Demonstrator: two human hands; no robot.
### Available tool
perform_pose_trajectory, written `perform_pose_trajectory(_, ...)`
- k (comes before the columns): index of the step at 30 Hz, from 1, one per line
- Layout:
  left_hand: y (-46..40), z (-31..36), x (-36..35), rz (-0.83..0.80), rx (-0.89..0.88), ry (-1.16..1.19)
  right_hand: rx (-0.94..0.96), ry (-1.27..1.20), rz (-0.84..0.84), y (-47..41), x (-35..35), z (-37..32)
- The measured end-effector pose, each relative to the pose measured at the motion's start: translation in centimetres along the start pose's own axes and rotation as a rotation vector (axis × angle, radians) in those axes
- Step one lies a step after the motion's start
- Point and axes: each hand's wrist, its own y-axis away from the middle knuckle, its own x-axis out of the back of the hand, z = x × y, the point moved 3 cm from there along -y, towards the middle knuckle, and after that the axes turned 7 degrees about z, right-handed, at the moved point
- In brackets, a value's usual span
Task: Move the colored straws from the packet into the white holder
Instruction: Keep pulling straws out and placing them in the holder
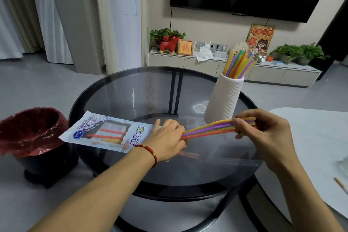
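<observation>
The straw packet [98,131] lies flat on the round glass table [131,88], with a few orange and yellow straws still visible inside it. My left hand [167,137] rests on the packet's right end, holding it down. My right hand [263,130] grips a bunch of yellow, purple, green and orange straws [209,128] that stretches from the packet's mouth toward the right. Behind that bunch stands the white ribbed holder [225,98], with several coloured straws [238,63] standing in it.
A black bin with a red liner [32,130] stands on the floor at the left of the table. A white table [320,141] adjoins on the right, with a stick [340,185] near its edge. A TV cabinet with plants and ornaments lines the far wall.
</observation>
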Motion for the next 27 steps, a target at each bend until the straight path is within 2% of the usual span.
perform_pose_trajectory(3,-0.4,0.7,-0.1,0.087,-0.083,0.082,-0.129,-0.24,0.041,-0.1,-0.3,0.1)
perform_pose_trajectory(6,-0.6,1.6,0.2,0.154,-0.122,0.134,-0.295,-0.413,-0.064,0.4,-2.8,0.8)
perform_pose_trajectory(9,-0.8,2.7,0.0,0.14,-0.162,0.139,-0.258,-0.23,-0.16,1.1,-6.5,1.2)
perform_pose_trajectory(12,-0.6,2.5,0.1,0.115,-0.131,0.172,-0.173,-0.053,-0.065,0.3,-7.6,0.7)
perform_pose_trajectory(16,0.2,-0.8,1.0,0.152,-0.006,0.097,-0.132,0.174,0.039,-3.0,-4.9,0.5)
perform_pose_trajectory(20,0.5,-2.3,0.9,0.133,0.072,0.058,-0.164,0.472,-0.128,-3.2,-5.7,2.1)
perform_pose_trajectory(25,0.3,-2.1,0.3,0.137,0.037,0.059,-0.133,0.479,-0.065,-3.0,-5.9,3.0)
perform_pose_trajectory(27,0.3,-1.9,0.1,0.138,0.029,0.053,-0.154,0.475,-0.131,-2.8,-6.0,3.2)
